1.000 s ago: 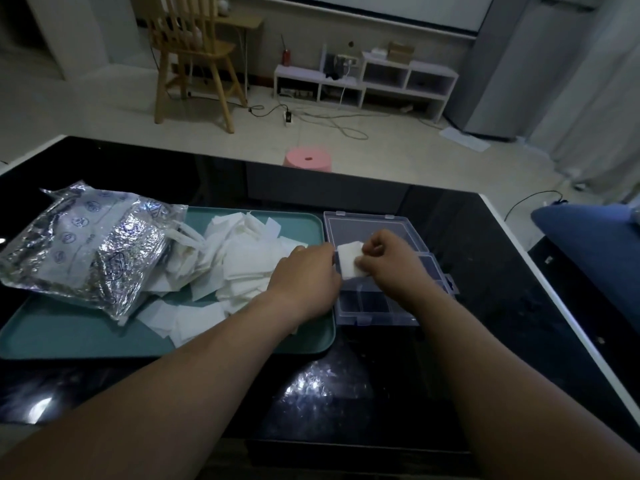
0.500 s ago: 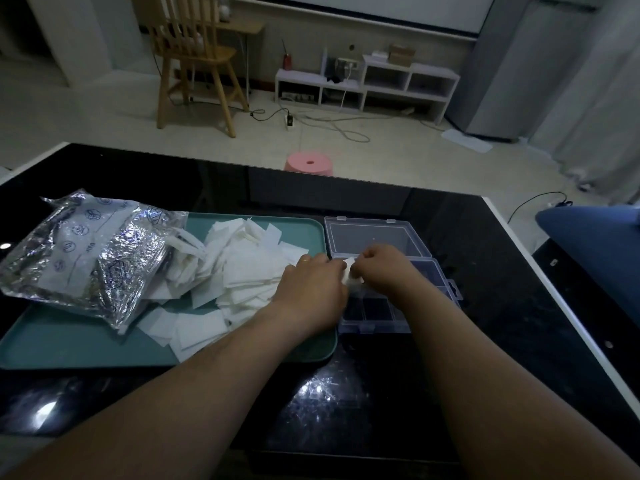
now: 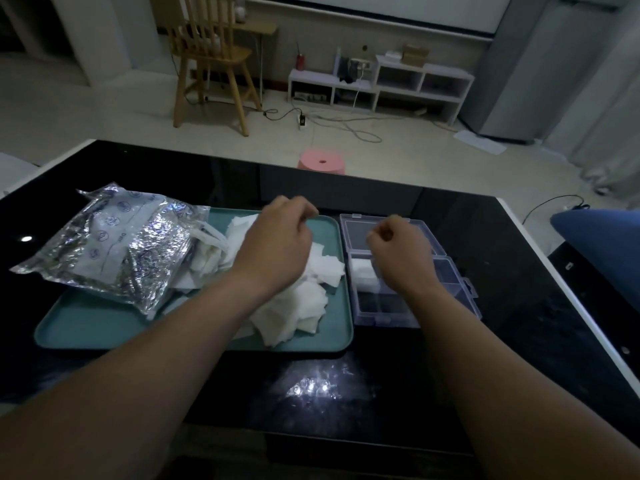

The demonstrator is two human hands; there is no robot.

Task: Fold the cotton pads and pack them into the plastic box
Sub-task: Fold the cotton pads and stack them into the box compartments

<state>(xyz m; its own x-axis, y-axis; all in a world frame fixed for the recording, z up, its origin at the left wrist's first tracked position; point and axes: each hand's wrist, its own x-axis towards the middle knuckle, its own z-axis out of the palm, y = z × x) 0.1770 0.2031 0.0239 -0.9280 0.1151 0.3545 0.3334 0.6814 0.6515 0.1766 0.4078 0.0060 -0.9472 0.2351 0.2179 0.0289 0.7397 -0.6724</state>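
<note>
Step in hand: between pads. One folded pad [image 3: 362, 273] lies in the rear left compartment of the plastic box [image 3: 381, 304], and neither hand carries anything, so the likely stage is the reach for the next one.
Left grip [image 3: 277, 244]: hovers over the loose cotton pads [image 3: 304, 296], fingers loosely bent downward, nothing visibly in them.
Right grip [image 3: 403, 252]: above the box, fingers curled into a loose fist with the thumb against them; no pad shows in it.
Pads: a ragged white heap on the teal tray [image 3: 104, 329], just right of the foil bag [image 3: 110, 247], which also rests on the tray.
Box: on the black counter [image 3: 519, 306], touching or just beside the tray's right edge, with its lid [image 3: 356, 233] laid open to the rear. The front compartments look empty.
Progress: early, judging by the size of the heap.
Next move calls for: lifting a single pad off the heap without dragging its neighbours, both grips folding it, then seating it flat on or beside the one already packed.
</note>
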